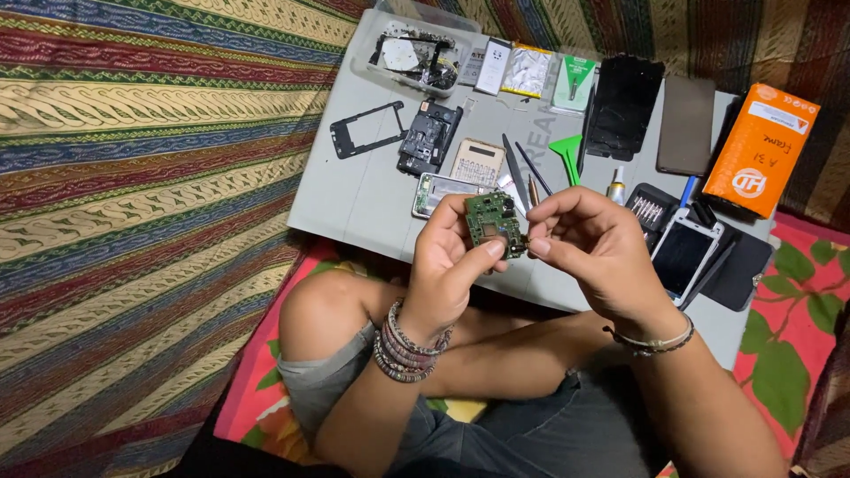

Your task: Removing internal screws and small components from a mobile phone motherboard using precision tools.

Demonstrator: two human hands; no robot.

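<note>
board [492,221], small and green, is sitting between my two hands, lifted above the mat [372,195] and over my crossed legs. my left hand [445,265] is clamping it from below and the side, thumb pressing on its lower right corner, fingers curling behind it. my right hand [589,243] is closing thumb and forefinger together at the board's right edge, pinching there; i cannot tell whether anything tiny is sitting between those fingertips.

just behind the board, on the grey mat, a phone [443,190] is lying face up, with a beige keypad part [478,161] beside it. a black frame [367,129] and a dark inner shell [428,136] are lying farther left. thin tools [522,173] and a green pry tool [567,155] are resting near my right fingers. a white phone [683,257] is lying on a dark case just beside my right wrist, next to a bit set [651,208]. an orange box [761,150] is standing at the mat's far right, and a clear tray [412,53] of parts is sitting at the top.
</note>
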